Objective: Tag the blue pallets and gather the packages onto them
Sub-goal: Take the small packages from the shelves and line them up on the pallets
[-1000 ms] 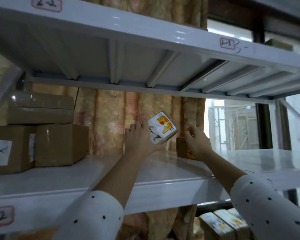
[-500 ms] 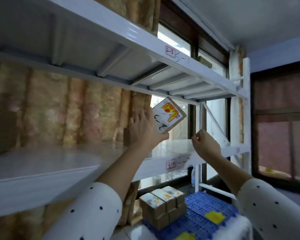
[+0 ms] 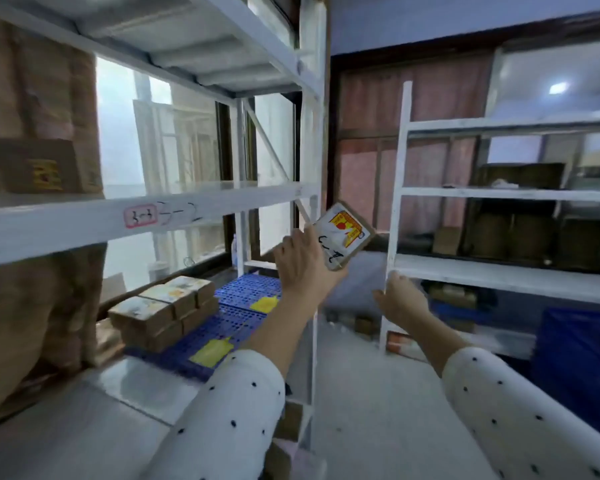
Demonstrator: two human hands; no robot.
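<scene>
One small box (image 3: 343, 235) is up in the air in the left hand (image 3: 305, 265), and it needs to go down onto the blue pallet (image 3: 246, 292).

Far on the left, a big brown box (image 3: 35, 166) sits on the white shelf (image 3: 84, 220), and that shelf has a pink label (image 3: 140, 216) on its front bar. Under the shelf, on the floor, the blue pallet lies with two yellow tags (image 3: 211, 351) on it. A stack of boxes (image 3: 163, 311) fills its left end. The right part of the pallet is bare, so there is room to set the new box next to the stack.

Next comes the left hand. Its fingers are curled around the bottom edge of the small box, and the box tips to one side. To do this well, I think the hand should hold the box firm, bring it down under the shelf bar, and keep away from the white post (image 3: 312, 133) just behind it. Set it flat and snug beside the stack.

The right hand (image 3: 400, 299) is lower, with loose fingers, and it holds nothing. It is near the post of the second rack (image 3: 499, 192). Between the two racks the floor (image 3: 378, 393) is open for stepping.
</scene>
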